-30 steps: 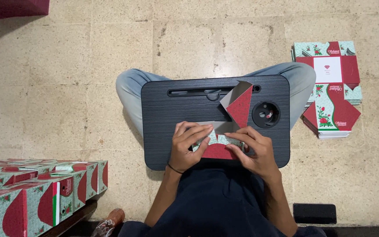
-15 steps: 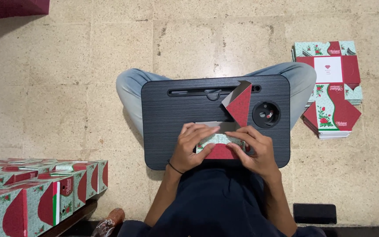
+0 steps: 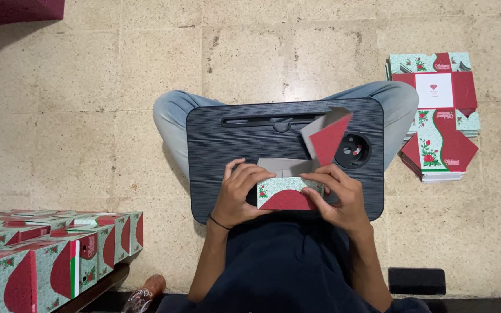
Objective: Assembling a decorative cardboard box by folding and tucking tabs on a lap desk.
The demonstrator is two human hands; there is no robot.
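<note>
Our left hand (image 3: pixel 240 194) and right hand (image 3: pixel 338 197) have their fingers closed on either end of the half-folded box (image 3: pixel 288 193), pinning it against the bench (image 3: pixel 227 150), seemingly to keep the panels square. Its red flap (image 3: pixel 327 139) stands just beyond our right fingers.

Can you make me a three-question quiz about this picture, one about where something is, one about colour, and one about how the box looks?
1. Where is the stack of flat boxes?
A. on the floor
B. on the lap tray
C. on a shelf

2. What colour is the lap tray?
A. white
B. black
C. yellow

3. How is the small box in the hands?
A. shut
B. crushed flat
C. flap up, open

Answers: 1 A, it lies on the tiles beside the knee. 2 B, its top is dark black. 3 C, the red flap stands up while the left hand and right hand hold it.
</note>
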